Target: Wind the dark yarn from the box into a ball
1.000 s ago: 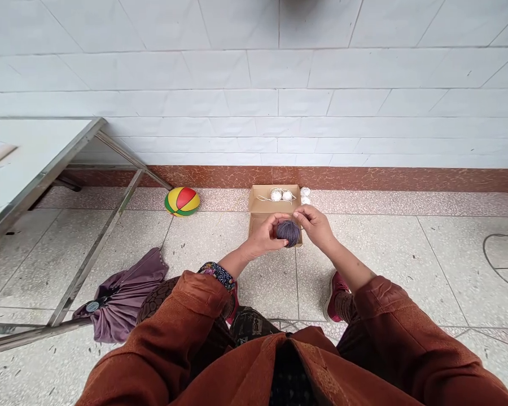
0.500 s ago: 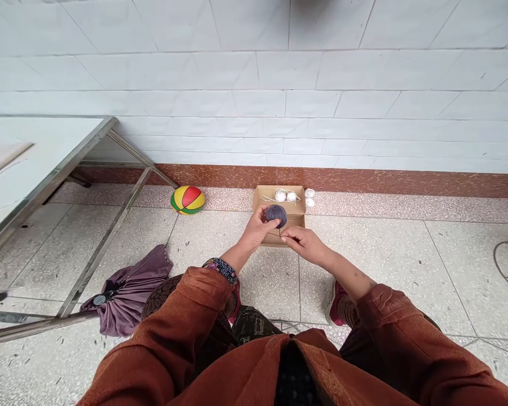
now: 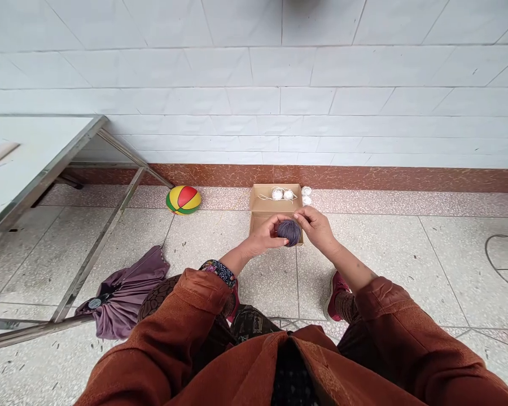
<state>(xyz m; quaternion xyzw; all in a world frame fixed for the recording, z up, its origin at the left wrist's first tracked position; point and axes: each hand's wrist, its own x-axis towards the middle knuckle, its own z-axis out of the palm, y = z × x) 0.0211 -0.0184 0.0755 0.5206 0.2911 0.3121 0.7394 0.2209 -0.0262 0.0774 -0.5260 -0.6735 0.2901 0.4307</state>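
A dark purple-grey ball of yarn (image 3: 288, 233) is gripped between the thumb and fingers of my left hand (image 3: 265, 235). My right hand (image 3: 315, 226) pinches at the ball's upper edge; the fingertips are closed, and the yarn strand they held a moment before is too thin to follow now. Beneath both hands lies an open cardboard box (image 3: 256, 200) on the floor, its front part largely covered by the hands and the ball. Two white balls of yarn (image 3: 282, 194) with loose ends rest in its back part. Two more white balls (image 3: 306, 195) sit against its right side.
A red, yellow and green ball (image 3: 183, 200) lies by the wall at left. A metal-framed table (image 3: 68, 152) stands on the left, with a folded purple umbrella (image 3: 125, 293) near its leg. A thin cable (image 3: 491, 256) curves over the floor at right.
My right hand has moved from below the yarn ball up to its top right side, carrying the strand. My left hand and the ball have shifted slightly right and down.
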